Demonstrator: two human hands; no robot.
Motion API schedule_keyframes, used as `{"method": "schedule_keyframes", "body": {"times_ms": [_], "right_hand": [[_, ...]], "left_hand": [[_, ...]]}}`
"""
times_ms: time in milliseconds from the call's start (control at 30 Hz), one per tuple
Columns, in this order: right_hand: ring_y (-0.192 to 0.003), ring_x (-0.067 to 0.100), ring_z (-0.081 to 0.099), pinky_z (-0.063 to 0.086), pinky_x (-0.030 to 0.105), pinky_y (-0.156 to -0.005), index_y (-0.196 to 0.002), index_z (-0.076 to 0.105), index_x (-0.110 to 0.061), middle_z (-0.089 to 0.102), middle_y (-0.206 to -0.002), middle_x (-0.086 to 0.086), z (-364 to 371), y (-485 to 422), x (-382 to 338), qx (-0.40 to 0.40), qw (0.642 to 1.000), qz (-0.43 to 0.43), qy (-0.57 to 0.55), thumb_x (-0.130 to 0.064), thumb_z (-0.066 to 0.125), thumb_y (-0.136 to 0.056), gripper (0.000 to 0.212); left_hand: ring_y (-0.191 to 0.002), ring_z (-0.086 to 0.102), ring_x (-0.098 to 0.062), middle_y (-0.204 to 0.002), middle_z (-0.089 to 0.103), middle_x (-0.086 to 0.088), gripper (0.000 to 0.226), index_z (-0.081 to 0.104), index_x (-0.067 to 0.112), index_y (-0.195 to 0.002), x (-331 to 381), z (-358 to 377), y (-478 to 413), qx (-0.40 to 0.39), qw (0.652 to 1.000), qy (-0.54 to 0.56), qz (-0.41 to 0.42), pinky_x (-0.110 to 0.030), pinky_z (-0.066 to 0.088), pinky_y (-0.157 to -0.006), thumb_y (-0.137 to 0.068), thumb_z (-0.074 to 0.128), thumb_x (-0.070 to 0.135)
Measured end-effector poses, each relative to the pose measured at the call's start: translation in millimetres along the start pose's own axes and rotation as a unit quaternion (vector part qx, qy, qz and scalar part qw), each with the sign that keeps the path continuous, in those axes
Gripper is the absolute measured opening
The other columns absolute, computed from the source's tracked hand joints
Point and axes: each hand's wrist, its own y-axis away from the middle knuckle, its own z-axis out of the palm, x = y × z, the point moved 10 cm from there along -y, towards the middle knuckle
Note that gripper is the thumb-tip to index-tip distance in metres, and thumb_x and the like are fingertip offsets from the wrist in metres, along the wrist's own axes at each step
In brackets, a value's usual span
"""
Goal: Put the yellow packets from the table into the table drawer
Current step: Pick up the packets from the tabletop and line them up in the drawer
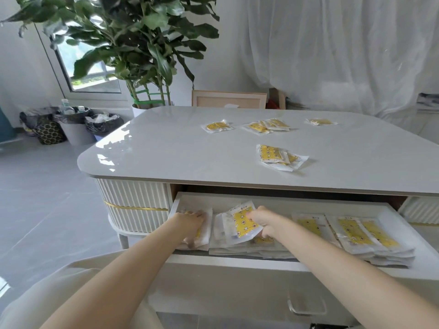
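The white drawer (408, 236) under the tabletop stands pulled out, with several stacks of yellow packets inside. My left hand (193, 224) lies flat on the leftmost stack (206, 224), fingers pressing down on it. My right hand (263, 220) grips a tilted bundle of yellow packets (241, 224) over the second stack. More stacks (365, 236) fill the drawer's right side. On the grey tabletop (166, 150) lie loose yellow packets: a near pile (278, 156), a far left one (216, 126), a far middle pile (266, 126) and a far right one (320, 121).
A large potted plant (142, 67) stands behind the table's far left corner. Bins with black bags (76, 124) sit on the floor at left. A wooden frame (229, 99) leans behind the table. White curtains hang at back right. The drawer handle (306, 307) is near me.
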Motion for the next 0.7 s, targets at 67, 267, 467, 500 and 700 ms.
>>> {"method": "schedule_keyframes", "body": {"times_ms": [67, 267, 467, 500, 700], "right_hand": [[-0.116, 0.029, 0.055, 0.046, 0.032, -0.08, -0.135, 0.037, -0.003, 0.05, -0.136, 0.016, 7.4, 1.8, 1.6, 0.006, 1.0, 0.005, 0.028, -0.009, 0.039, -0.098, 0.037], [-0.093, 0.025, 0.06, 0.049, 0.032, -0.07, -0.13, 0.042, 0.008, 0.059, -0.111, 0.017, -8.8, 14.3, -21.5, -0.006, 0.994, -0.041, 0.105, -0.004, 0.041, -0.1, 0.032], [-0.084, 0.022, 0.055, 0.042, 0.029, -0.062, -0.126, 0.049, 0.01, 0.064, -0.105, 0.017, -55.3, 13.3, -17.5, 0.029, 0.987, -0.035, 0.157, -0.001, 0.039, -0.099, 0.031], [-0.079, 0.022, 0.056, 0.041, 0.026, -0.058, -0.126, 0.048, 0.01, 0.062, -0.094, 0.013, -63.6, 13.0, -13.0, 0.043, 0.986, -0.031, 0.157, -0.002, 0.039, -0.099, 0.031], [-0.108, 0.029, 0.056, 0.045, 0.032, -0.087, -0.135, 0.034, 0.005, 0.053, -0.123, 0.019, -80.9, -4.5, 8.4, 0.09, 0.987, -0.013, 0.136, 0.002, 0.045, -0.094, 0.042]], "left_hand": [[-0.146, 0.018, -0.025, -0.161, -0.001, -0.003, 0.104, -0.002, 0.009, -0.152, 0.5, 0.0, 0.3, -0.001, 1.0, 0.004, 0.002, -0.038, 0.025, -0.116, -0.082, 0.071, 0.031], [-0.147, 0.012, -0.026, -0.161, -0.005, -0.001, 0.112, -0.005, 0.012, -0.152, 9.4, -8.2, 7.7, -0.012, 0.999, 0.041, 0.017, -0.042, 0.022, -0.116, -0.077, 0.072, 0.045], [-0.147, 0.008, -0.03, -0.158, 0.004, -0.013, 0.099, 0.004, 0.012, -0.152, 58.7, -16.1, 3.3, 0.008, 0.991, 0.098, 0.086, -0.049, 0.022, -0.116, -0.083, 0.066, 0.047], [-0.147, 0.006, -0.031, -0.159, 0.001, -0.014, 0.099, 0.002, 0.015, -0.152, 65.3, -16.6, 0.6, 0.012, 0.991, 0.094, 0.09, -0.051, 0.022, -0.116, -0.083, 0.064, 0.049], [-0.146, -0.001, -0.037, -0.16, -0.012, -0.004, 0.095, -0.007, 0.036, -0.15, 74.7, -17.3, -17.6, 0.017, 0.993, 0.064, 0.1, -0.059, 0.021, -0.113, -0.084, 0.06, 0.053]]}}
